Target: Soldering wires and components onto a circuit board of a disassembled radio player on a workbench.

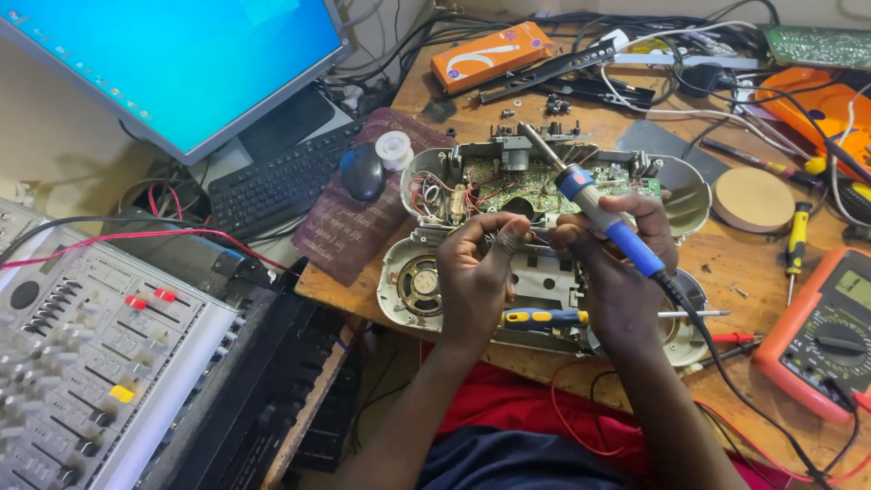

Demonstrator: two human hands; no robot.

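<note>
An opened grey portable radio (435, 177) lies on the wooden bench, its green circuit board (508, 186) exposed in the rear half and a round speaker (420, 286) in the front half. My right hand (617, 263) holds a blue soldering iron (603, 213), its metal tip pointing up and back over the board. My left hand (476, 268) is pinched together just left of the right hand; something small may be between its fingertips, too small to make out. A blue and yellow screwdriver (544, 318) rests on the front shell below both hands.
An orange multimeter (821, 331) sits at the right edge. A round wooden disc (751, 198), more screwdrivers and tangled cables crowd the back right. A black mouse (361, 171), solder spool (394, 150), keyboard (272, 186) and monitor (181, 63) stand left; an audio mixer (82, 345) is lower left.
</note>
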